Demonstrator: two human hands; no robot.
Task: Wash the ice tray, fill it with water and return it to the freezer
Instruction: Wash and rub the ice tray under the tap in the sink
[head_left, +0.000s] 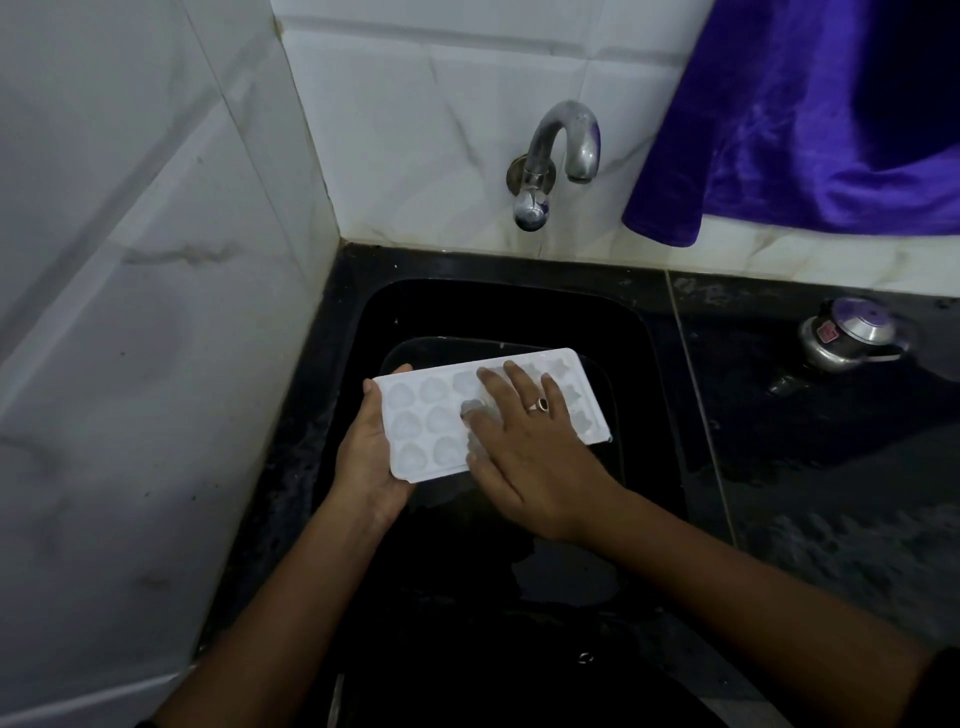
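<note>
- I see a white ice tray (415, 410) held above a black sink (374, 312); its cups face up and its long side runs left to right
- The left hand (369, 457) grips the tray's left end; the palm is under it, the thumb lies against the end edge and a fingertip curls over the far edge
- The right hand (524, 457) lies flat on top of the tray's middle; its fingers are straight and spread across the cups, holding nothing; the thumb rests along the near edge
- A ring (540, 404) with a dark stone sits on one finger of the right hand
- A curved metal tap (558, 156) juts from the white wall tiles (156, 260) behind the sink; the tray is below and in front of it
- A purple cloth (779, 130) hangs at the upper right, above the dark counter (831, 467)
- A small metal pot (852, 338) with a lid stands on the counter to the right of the sink, well apart from the tray
</note>
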